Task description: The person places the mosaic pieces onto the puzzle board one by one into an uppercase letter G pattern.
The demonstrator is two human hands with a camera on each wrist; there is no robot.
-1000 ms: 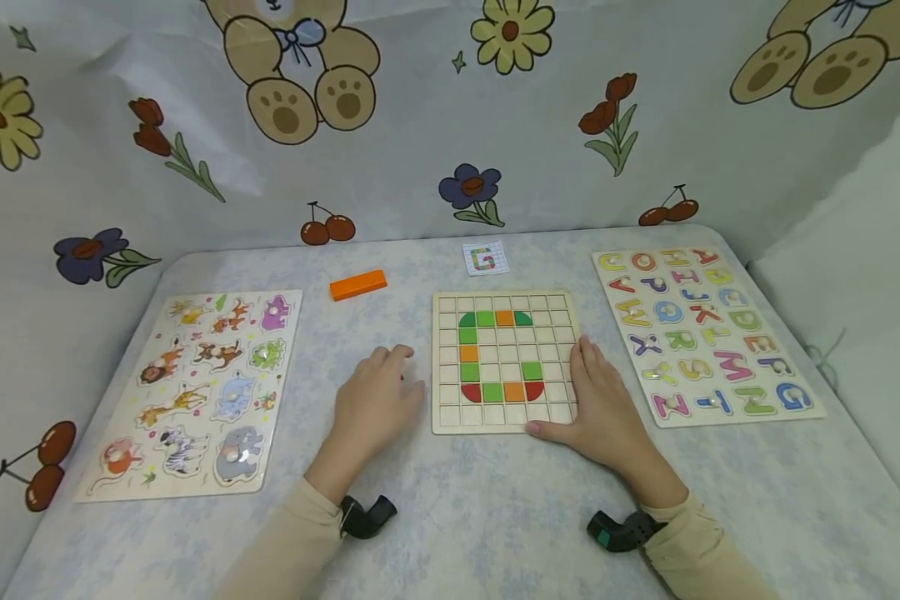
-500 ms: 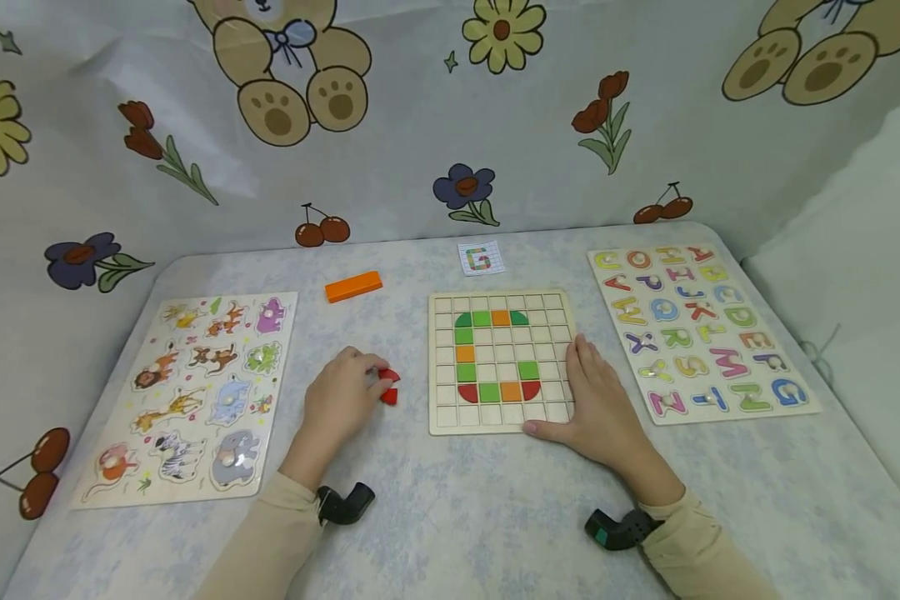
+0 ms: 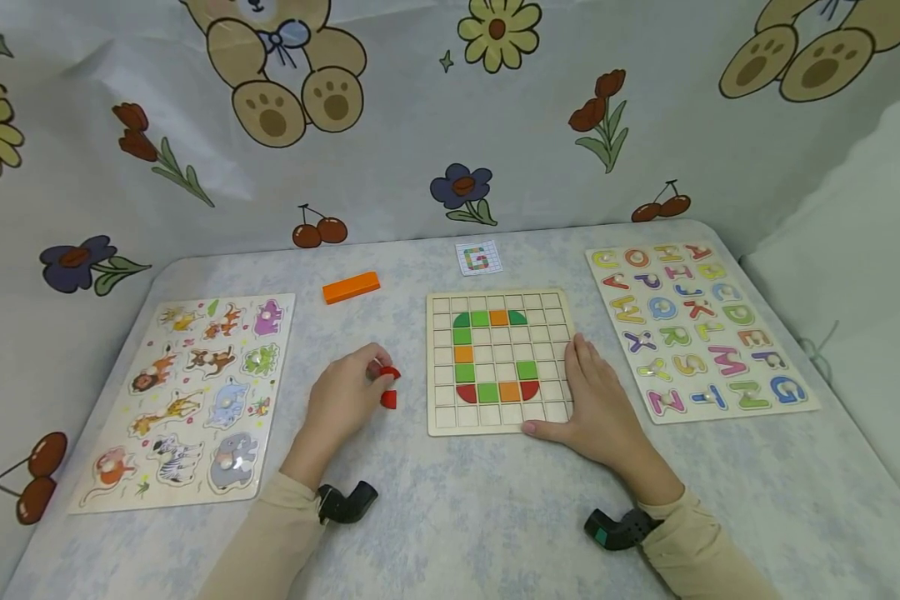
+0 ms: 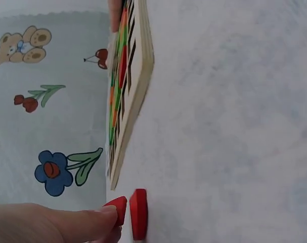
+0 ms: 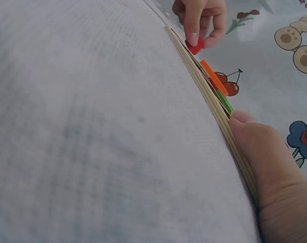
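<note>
My left hand (image 3: 347, 393) pinches a small red piece (image 4: 119, 209) between thumb and fingers, to the left of a wooden grid board (image 3: 441, 419). Close below the fingertips a second red piece (image 3: 388, 400) lies on the table; the left wrist view shows this other piece on its own (image 4: 138, 215). Green, orange and red pieces in the board's squares form a G-like outline, with round-cornered pieces at its corners. My right hand (image 3: 606, 412) rests against the board's right side, fingers straight along the edge and thumb (image 5: 259, 147) at the near edge.
Behind the board lies a small card (image 3: 479, 258) printed with a coloured G. An orange bar (image 3: 351, 287) is at the back left. An animal puzzle board (image 3: 138, 433) lies far left, a letter puzzle board (image 3: 690, 333) far right. A patterned cloth (image 3: 405, 100) hangs behind the table.
My left hand has drawn back to the left from near the board, and the two red pieces have come into view at its fingers, one now pinched. The right hand has stayed at the board.
</note>
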